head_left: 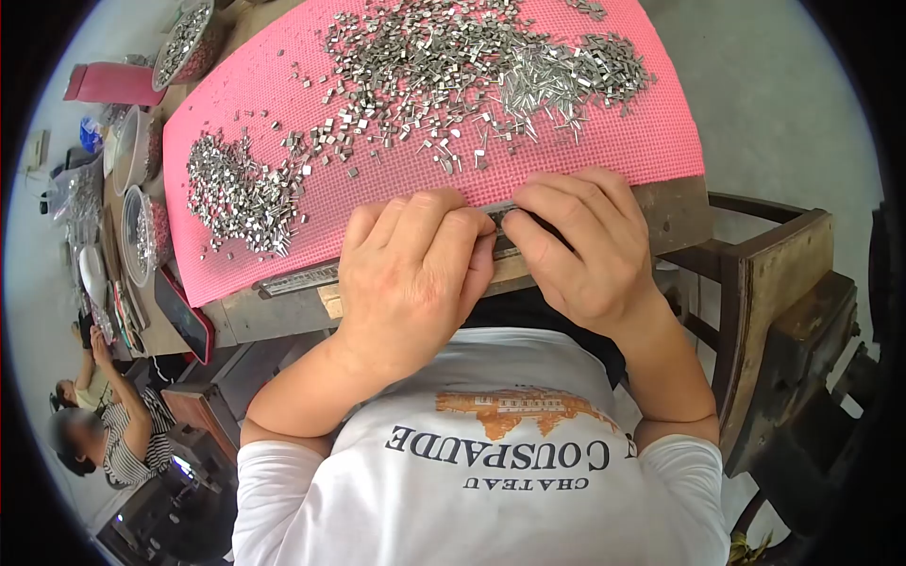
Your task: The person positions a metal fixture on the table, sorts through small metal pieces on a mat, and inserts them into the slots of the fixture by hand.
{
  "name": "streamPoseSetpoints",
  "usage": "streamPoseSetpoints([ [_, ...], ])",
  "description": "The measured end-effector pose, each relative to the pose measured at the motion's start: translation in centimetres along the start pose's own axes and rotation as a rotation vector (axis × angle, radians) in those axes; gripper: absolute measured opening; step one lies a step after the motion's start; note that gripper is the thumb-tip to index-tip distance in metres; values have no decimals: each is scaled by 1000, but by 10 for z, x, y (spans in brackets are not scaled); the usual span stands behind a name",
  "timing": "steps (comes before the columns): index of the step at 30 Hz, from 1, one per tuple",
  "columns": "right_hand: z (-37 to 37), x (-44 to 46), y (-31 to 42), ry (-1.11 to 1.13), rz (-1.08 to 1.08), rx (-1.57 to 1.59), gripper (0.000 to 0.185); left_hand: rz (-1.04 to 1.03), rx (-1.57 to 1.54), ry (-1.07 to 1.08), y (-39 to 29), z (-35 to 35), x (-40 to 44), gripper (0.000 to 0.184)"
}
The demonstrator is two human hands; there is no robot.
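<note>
Along the front edge of the table lies a long, narrow grey metal strip [300, 279] with fine marks along it. My left hand [411, 274] is closed over its middle, thumb and fingertips pressed together there. Close beside it, my right hand [585, 245] is curled on the strip's right part, its thumb and index finger near the left thumb. Any small piece between my fingertips is hidden. Just beyond my hands, a pink mesh mat [396, 170] carries loose small square metal pieces [406, 75], thin metal pins [543, 90] and a separate left pile of metal pieces [241, 193].
On the left stand clear bowls of metal parts [146, 236], a pink bottle [113, 83] and a red-edged phone or tablet [184, 316]. A wooden-topped stand [783, 283] is at the right. Two other people, one in a striped shirt [132, 439], are at lower left.
</note>
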State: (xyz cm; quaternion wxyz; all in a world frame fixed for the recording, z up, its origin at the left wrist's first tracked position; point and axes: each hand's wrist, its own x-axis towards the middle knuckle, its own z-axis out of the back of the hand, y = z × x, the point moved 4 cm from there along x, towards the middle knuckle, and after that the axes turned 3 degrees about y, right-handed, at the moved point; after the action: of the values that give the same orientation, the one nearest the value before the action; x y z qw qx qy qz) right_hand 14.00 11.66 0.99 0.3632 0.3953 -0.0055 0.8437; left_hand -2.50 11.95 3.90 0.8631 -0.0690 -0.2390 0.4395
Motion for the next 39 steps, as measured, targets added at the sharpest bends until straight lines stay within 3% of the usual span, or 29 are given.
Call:
streamPoseSetpoints([
  [5,0,-3,-3,-27,-29,44,20,-10,129,-20,-5,-1,1,28],
  [21,2,-2,-9,-48,-167,240,22,-52,64,-137,8,-10,-13,21],
  [29,3,2,-7,6,-235,231,25,-23,-203,-224,13,-6,-14,39],
  [37,32,-8,-20,102,-260,206,42,-102,-40,-232,51,36,-57,52],
  [39,32,-11,-23,146,-270,139,46,-37,-15,-110,59,34,-69,59],
])
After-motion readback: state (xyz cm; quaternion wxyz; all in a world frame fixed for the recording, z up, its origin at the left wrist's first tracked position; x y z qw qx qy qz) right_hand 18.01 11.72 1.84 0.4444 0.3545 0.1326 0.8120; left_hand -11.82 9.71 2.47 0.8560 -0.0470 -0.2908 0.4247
